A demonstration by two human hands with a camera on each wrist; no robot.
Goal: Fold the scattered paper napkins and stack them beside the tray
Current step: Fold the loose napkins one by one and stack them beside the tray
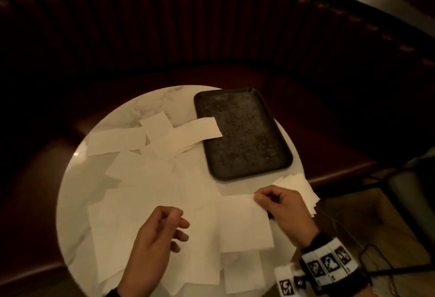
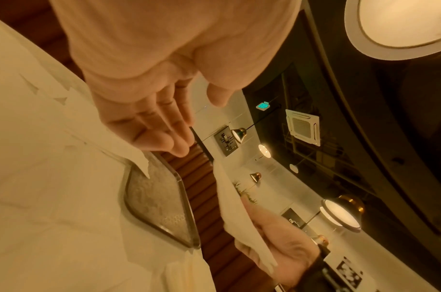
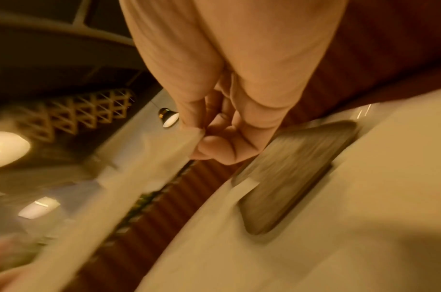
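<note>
White paper napkins point(image 1: 141, 174) lie scattered over most of the round marble table point(image 1: 150, 103), and one strip overlaps the left rim of the dark tray point(image 1: 244, 143). My right hand point(image 1: 266, 199) pinches the far right corner of one napkin point(image 1: 244, 223) in front of the tray, lifting that edge. In the right wrist view, thumb and forefinger of the right hand point(image 3: 214, 142) pinch the napkin point(image 3: 139, 177), blurred. My left hand point(image 1: 179, 223) hovers over the near napkins with loosely bent fingers and holds nothing; the left wrist view shows the left hand point(image 2: 164, 126) empty. A small stack of folded napkins point(image 1: 296, 188) sits by the tray's near right corner.
A curved dark red leather booth seat point(image 1: 211, 38) wraps around the far side of the table. The folded stack overhangs the table's right edge. Dark cables point(image 1: 376, 271) lie on the floor at the lower right. The tray holds nothing but the overlapping napkin strip.
</note>
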